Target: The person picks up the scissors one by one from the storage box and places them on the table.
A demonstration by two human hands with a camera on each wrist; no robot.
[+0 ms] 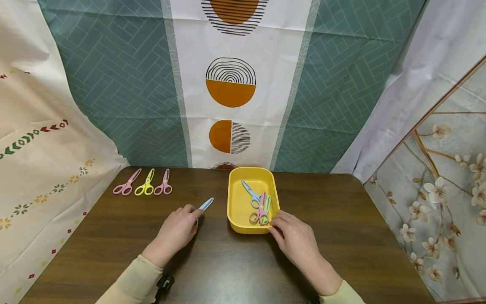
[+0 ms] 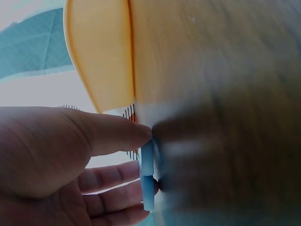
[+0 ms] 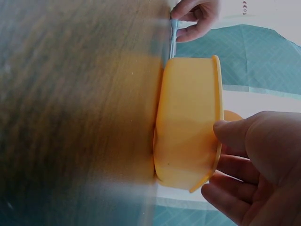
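My left hand (image 1: 178, 230) pinches a pair of light blue scissors (image 1: 206, 204) at the table surface, left of the yellow bin (image 1: 233, 211). In the left wrist view, thumb and fingers close about the blue handles (image 2: 147, 157); the blade points away. At the bin's near right corner, my right hand (image 1: 298, 236) holds the rim, with the thumb (image 3: 233, 132) on the near side in the right wrist view. Inside the bin lie blue scissors (image 1: 250, 192), pink scissors (image 1: 261, 207) and green scissors (image 1: 267, 204), partly overlapping.
At the table's far left lie pink scissors (image 1: 127, 183), yellow scissors (image 1: 145, 183) and another pink pair (image 1: 163, 183) in a row. Patterned cloth (image 1: 133, 84) hangs behind the brown table (image 1: 228, 261) and along both sides.
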